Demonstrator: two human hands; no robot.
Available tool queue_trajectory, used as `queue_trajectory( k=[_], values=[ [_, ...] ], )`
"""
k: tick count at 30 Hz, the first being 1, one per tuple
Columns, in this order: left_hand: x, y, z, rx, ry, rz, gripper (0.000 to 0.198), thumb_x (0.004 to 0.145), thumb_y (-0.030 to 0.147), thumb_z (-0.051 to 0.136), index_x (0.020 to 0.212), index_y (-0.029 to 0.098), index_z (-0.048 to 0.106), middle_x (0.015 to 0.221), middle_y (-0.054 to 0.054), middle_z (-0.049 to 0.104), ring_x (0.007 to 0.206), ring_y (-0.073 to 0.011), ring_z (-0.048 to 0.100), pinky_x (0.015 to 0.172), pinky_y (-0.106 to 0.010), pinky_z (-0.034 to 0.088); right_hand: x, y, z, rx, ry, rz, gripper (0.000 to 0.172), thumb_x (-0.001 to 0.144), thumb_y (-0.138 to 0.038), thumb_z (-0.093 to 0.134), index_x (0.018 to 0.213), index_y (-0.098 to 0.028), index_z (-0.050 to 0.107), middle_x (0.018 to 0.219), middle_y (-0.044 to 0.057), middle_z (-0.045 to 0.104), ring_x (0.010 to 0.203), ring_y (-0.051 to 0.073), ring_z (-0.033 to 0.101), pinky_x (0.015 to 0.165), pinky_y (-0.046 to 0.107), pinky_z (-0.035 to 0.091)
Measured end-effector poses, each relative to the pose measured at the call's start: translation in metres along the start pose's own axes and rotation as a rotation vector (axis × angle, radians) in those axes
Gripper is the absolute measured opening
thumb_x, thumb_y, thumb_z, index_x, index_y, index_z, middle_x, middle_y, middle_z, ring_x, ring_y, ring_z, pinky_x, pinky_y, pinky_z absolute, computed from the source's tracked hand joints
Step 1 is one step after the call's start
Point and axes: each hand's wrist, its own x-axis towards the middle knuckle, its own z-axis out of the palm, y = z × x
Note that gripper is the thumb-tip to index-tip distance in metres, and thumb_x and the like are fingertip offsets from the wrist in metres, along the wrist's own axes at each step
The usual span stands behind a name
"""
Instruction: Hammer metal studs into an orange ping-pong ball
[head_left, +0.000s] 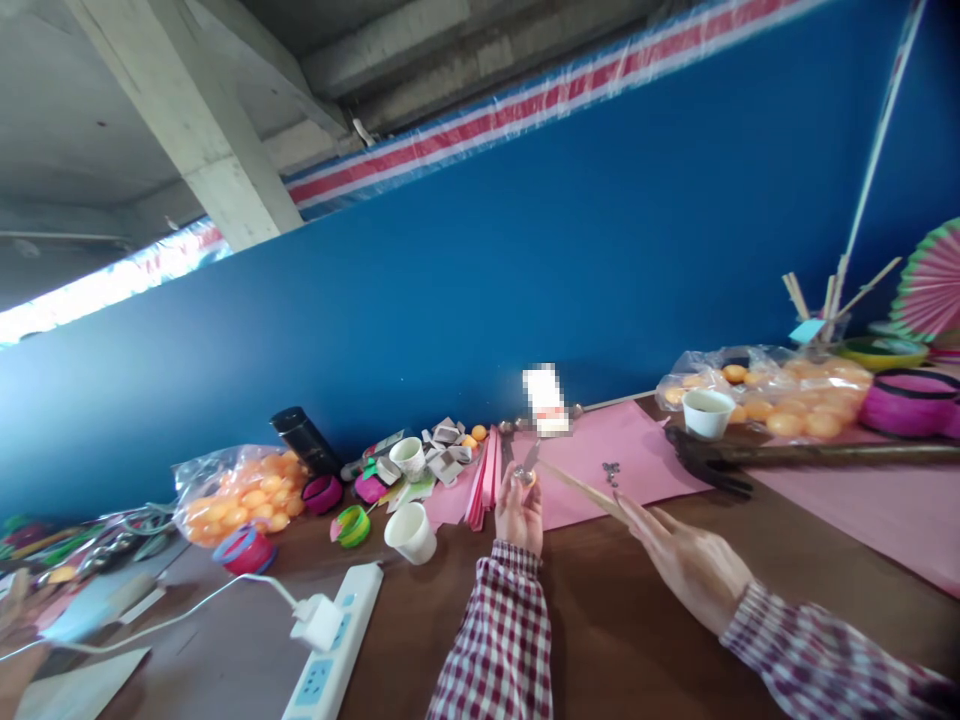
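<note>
My left hand (519,512) is closed around the handles of a pair of scissors (527,462), whose blades point up and away over the pink paper sheet (600,455). My right hand (686,560) pinches thin wooden sticks (581,488) that reach left towards the scissors. Both arms wear red and white checked sleeves. A few small metal bits (611,470) lie on the pink paper between the hands.
A white power strip (334,650) with a plug and cable lies near left. White paper cups (411,532) (707,412), coloured tape rolls (352,525), bags of orange balls (236,495) (787,395), a hammer (750,458) and a pink folded-paper stack (484,480) sit along the blue wall.
</note>
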Motion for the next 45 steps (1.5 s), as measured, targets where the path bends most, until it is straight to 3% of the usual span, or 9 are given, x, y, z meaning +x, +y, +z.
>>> queue_trajectory(
  k=[3,8,26,32,40,45],
  values=[
    [0.0003,-0.0007,-0.0001,0.016,0.027,0.012,0.020,0.072,0.012,0.056,0.092,0.014,0.059,0.092,-0.009,0.060,0.077,-0.0125,0.060,0.071,-0.024,0.049,-0.0004,0.0001,0.0022,0.013,0.041,-0.008,0.045,0.085,-0.023,0.034,0.130,-0.023,0.029,0.092,0.005,0.063,0.056,0.010,0.060,0.043,0.018,0.043],
    [0.0005,-0.0010,-0.0008,0.030,-0.033,0.024,0.022,0.068,0.011,0.060,0.091,0.013,0.060,0.090,-0.009,0.061,0.078,-0.0135,0.060,0.072,-0.026,0.048,-0.0008,0.0009,0.0035,-0.015,0.009,-0.007,0.044,0.085,-0.024,0.034,0.129,-0.024,0.030,0.089,0.004,0.064,0.053,0.011,0.060,0.040,0.018,0.042],
    [-0.0014,-0.0054,0.0016,0.166,-0.038,0.069,0.033,0.064,0.009,0.064,0.095,0.018,0.059,0.090,-0.004,0.060,0.078,-0.0098,0.059,0.079,-0.025,0.043,0.0006,0.0004,0.0015,-0.041,-0.029,0.036,0.041,0.086,-0.027,0.032,0.127,-0.025,0.034,0.089,0.004,0.064,0.052,0.012,0.060,0.040,0.020,0.043],
    [-0.0011,-0.0047,0.0008,0.202,0.023,0.064,0.031,0.066,0.007,0.061,0.094,0.018,0.059,0.093,-0.006,0.060,0.083,-0.0111,0.059,0.082,-0.027,0.043,0.0000,-0.0007,0.0014,0.003,-0.025,0.018,0.043,0.086,-0.025,0.033,0.129,-0.025,0.031,0.091,0.004,0.064,0.054,0.011,0.060,0.043,0.019,0.045],
    [0.0023,-0.0034,-0.0029,0.109,0.055,0.057,0.026,0.069,0.008,0.058,0.093,0.018,0.059,0.094,-0.008,0.060,0.082,-0.0122,0.059,0.078,-0.028,0.047,-0.0006,0.0014,0.0028,-0.003,0.021,0.041,0.045,0.086,-0.026,0.033,0.131,-0.024,0.027,0.095,0.005,0.063,0.056,0.011,0.061,0.044,0.018,0.045],
    [-0.0007,-0.0022,0.0015,0.028,0.010,0.021,0.022,0.071,0.011,0.057,0.092,0.014,0.059,0.084,-0.007,0.062,0.075,-0.0124,0.061,0.076,-0.029,0.048,-0.0001,-0.0002,0.0030,-0.012,-0.049,0.003,0.044,0.087,-0.025,0.031,0.131,-0.025,0.027,0.092,0.004,0.063,0.055,0.012,0.060,0.043,0.020,0.044]
  ],
)
